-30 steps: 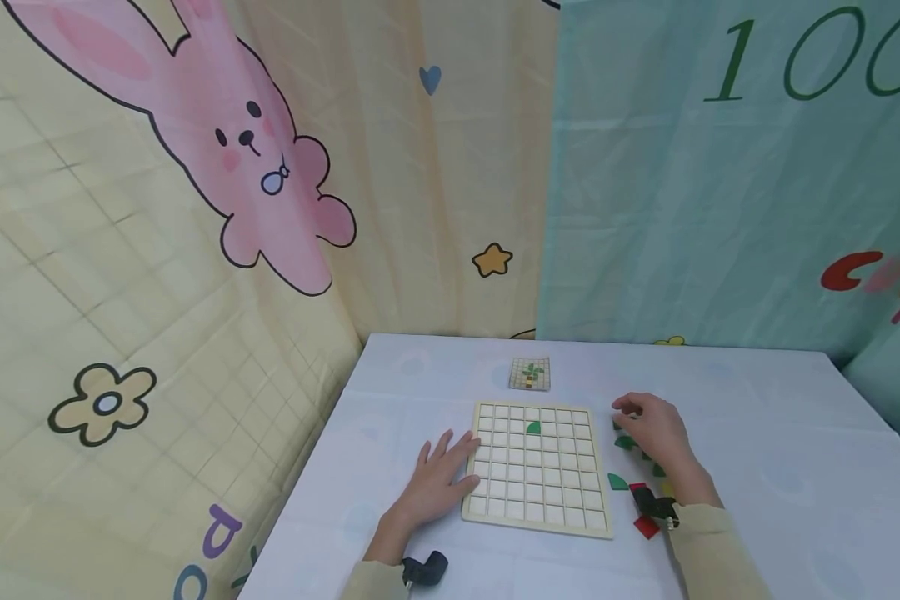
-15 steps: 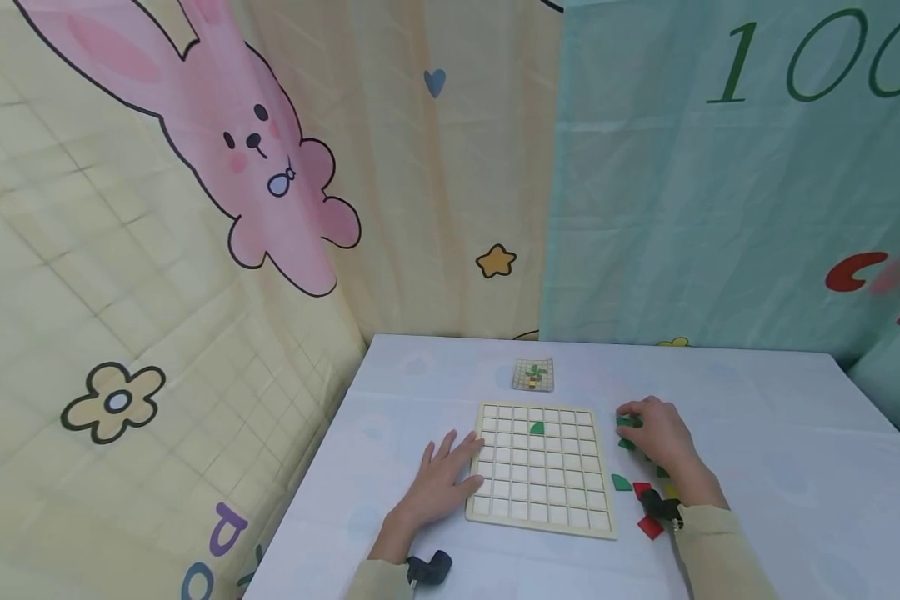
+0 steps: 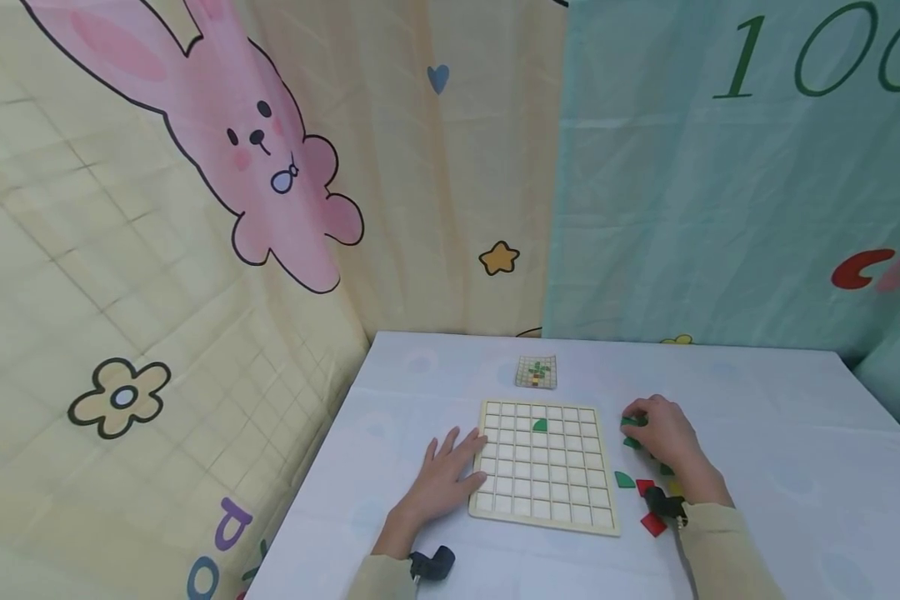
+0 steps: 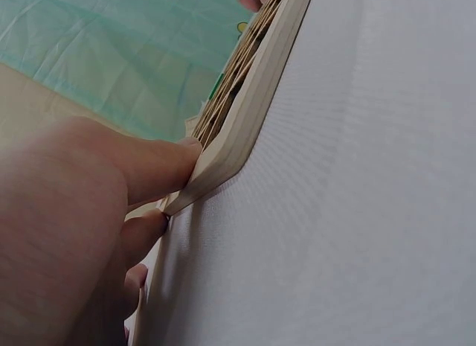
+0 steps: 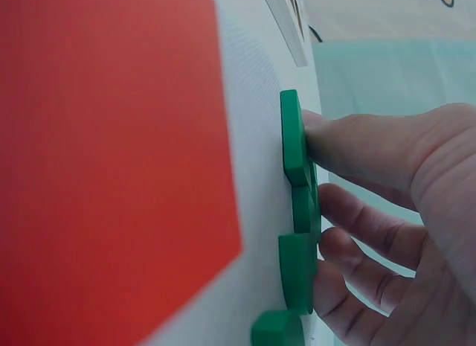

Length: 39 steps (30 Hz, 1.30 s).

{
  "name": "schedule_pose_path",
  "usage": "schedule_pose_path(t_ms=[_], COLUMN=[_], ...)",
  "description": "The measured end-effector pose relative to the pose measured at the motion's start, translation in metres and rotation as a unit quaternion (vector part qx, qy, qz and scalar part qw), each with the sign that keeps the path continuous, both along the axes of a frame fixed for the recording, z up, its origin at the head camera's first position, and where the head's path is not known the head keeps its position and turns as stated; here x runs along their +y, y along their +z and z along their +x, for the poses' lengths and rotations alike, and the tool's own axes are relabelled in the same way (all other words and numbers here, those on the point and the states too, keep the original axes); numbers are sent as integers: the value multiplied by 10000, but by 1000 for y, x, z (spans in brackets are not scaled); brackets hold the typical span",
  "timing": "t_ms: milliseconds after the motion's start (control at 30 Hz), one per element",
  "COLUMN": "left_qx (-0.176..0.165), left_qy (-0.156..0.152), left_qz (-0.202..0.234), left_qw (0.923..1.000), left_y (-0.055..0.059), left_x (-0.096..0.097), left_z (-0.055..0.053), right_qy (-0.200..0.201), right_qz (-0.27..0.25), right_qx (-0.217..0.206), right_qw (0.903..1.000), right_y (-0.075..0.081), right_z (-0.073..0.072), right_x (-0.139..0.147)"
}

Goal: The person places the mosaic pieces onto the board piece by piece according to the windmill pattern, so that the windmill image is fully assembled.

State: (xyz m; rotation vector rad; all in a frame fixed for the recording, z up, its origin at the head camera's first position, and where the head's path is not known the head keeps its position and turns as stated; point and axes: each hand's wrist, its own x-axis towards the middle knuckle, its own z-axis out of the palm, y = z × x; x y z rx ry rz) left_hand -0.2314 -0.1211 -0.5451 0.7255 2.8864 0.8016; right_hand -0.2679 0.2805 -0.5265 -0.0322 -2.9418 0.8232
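Note:
A wooden grid board [image 3: 543,527] lies on the table with one green quarter-circle tile [image 3: 541,426] in a cell near its far edge. My left hand [image 3: 441,482] rests at the board's left side, fingers spread; in the left wrist view its thumb touches the rim near a corner. To the right of the board, my right hand [image 3: 663,429] pinches a green tile [image 5: 294,138] among several others, the thumb against its side. The other fingers touch or nearly touch neighbouring green tiles [image 5: 297,275]. The hand hides part of the group.
A small pattern card [image 3: 536,372] lies beyond the board. Right of the board are a loose green quarter-circle tile [image 3: 625,480], red tiles [image 3: 653,524] and a yellow tile [image 3: 674,487] partly behind the wrist. Printed curtains stand behind the white table [image 3: 780,433].
My right hand has lowered slightly onto the green tiles, and its fingertips have come together at one of them. The left hand stays at the board's edge. The head view shifts slightly.

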Motion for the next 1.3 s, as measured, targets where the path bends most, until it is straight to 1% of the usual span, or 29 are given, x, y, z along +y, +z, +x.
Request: schedule_pose_path(t_ms=[233, 367, 533, 833, 1100, 1300], left_qx=[-57, -48, -67, -23, -41, -29], left_qy=[36, 43, 47, 38, 43, 25], left_qz=[-37, -108, -80, -109, -71, -68], left_qw=[10000, 9999, 9999, 9999, 10000, 10000], left_y=[-3, -5, -4, -1, -1, 1], left_x=[1, 0, 1, 3, 3, 3], left_z=[-1, -3, -3, -3, -2, 1], right_qy=[80, 14, -127, -184, -240, -100], right_qz=[-28, -68, -195, -398, -759, -877], right_qx=[-80, -165, -305, -175, -462, -311], right_qw=[9999, 9998, 9993, 9989, 9958, 9956], right_y=[3, 4, 3, 6, 13, 13], right_z=[2, 2, -1, 0, 4, 9], right_x=[2, 1, 2, 3, 6, 6])
